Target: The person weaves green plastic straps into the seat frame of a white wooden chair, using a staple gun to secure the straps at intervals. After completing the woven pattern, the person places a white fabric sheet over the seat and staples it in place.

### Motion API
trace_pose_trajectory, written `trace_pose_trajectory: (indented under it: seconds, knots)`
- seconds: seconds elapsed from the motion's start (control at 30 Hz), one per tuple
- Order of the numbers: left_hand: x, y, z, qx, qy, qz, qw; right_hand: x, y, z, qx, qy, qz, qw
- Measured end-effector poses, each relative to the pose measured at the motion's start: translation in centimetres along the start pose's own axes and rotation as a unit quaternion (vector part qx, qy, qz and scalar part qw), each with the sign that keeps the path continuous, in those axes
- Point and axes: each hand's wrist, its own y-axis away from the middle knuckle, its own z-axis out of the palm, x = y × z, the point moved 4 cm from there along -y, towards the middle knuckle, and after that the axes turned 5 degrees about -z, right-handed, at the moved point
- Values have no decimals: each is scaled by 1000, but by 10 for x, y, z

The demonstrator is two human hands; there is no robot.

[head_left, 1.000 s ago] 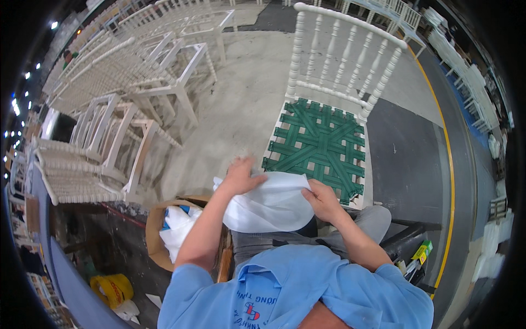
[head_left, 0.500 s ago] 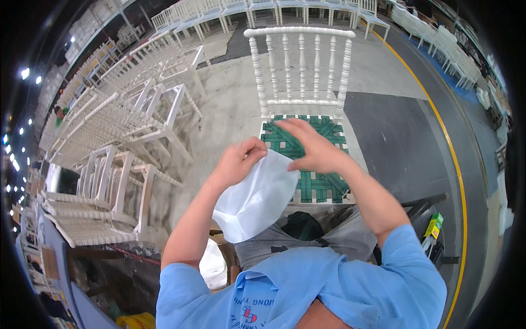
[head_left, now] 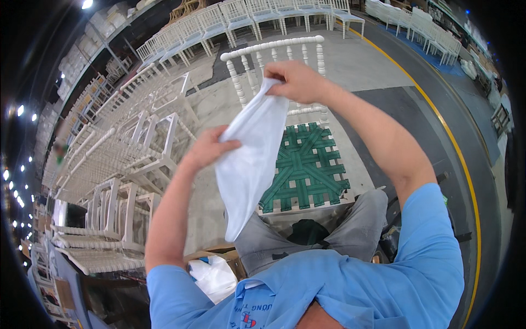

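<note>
I hold a white fabric cover point(head_left: 249, 159) up in front of me with both hands. My right hand point(head_left: 298, 81) pinches its top corner, raised high. Lower down, my left hand point(head_left: 207, 148) grips the left edge. The cloth hangs down toward my lap. Behind it stands a white chair point(head_left: 285, 55) with a spindle back and a seat of green woven webbing point(head_left: 309, 167), right in front of my knees.
Stacks of white chairs point(head_left: 126, 148) lie piled at my left, and rows of more chairs point(head_left: 246, 16) line the back. A cardboard box point(head_left: 219, 263) with white cloth in it sits by my left leg. A yellow floor line point(head_left: 460, 159) curves along the right.
I have lifted the white cover from my lap up in front of the chair. My right hand has risen high with the top corner, and the cloth now hangs lengthwise.
</note>
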Motion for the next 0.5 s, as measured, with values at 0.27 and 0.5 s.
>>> trace_pose_trajectory:
  seconds: [0.27, 0.5]
  knots:
    - [42, 11, -116, 65, -165, -21, 984, 28, -30, -55, 11, 267, 25, 963]
    - [46, 16, -136, 54, -68, -25, 996, 32, -32, -68, 7, 237, 90, 967]
